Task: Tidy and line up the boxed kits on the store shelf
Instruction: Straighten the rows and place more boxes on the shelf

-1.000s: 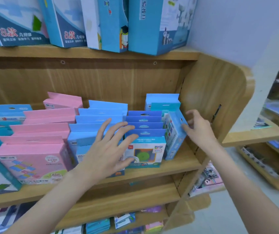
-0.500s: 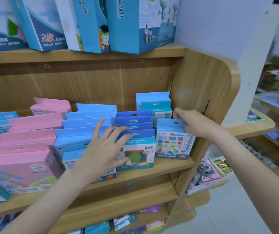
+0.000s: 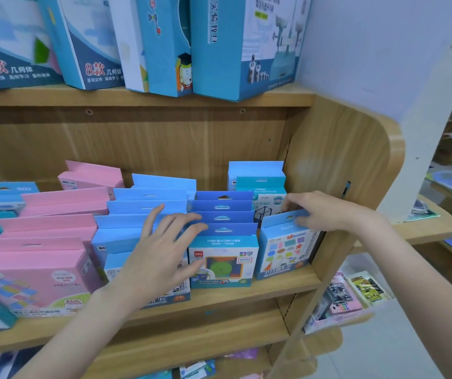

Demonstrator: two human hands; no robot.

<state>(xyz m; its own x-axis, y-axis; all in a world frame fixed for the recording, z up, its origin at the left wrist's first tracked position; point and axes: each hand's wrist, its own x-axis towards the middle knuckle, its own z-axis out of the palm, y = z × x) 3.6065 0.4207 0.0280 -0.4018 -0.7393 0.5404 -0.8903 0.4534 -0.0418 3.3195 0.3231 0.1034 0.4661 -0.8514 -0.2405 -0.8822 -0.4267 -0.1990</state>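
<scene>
Wood-grain board makes up the store shelf, whose curved side panel closes its right end. On the shelf above stand tall blue boxes, side by side. The middle shelf carries rows of boxed kits standing one behind another: a pink row at the left, a light blue row beside it, then a darker blue row whose front box shows a green disc. At the far right, just beside the side panel, stands the shapes kit, printed with coloured shapes and tilted slightly, with teal boxes behind it. The right hand grips the hanging tab at the top of the shapes kit, its fingers pinched over the tab's edge. The left hand rests flat with its fingers spread and released, lying across the light blue row and touching the tops of the darker blue boxes, grasping nothing.
</scene>
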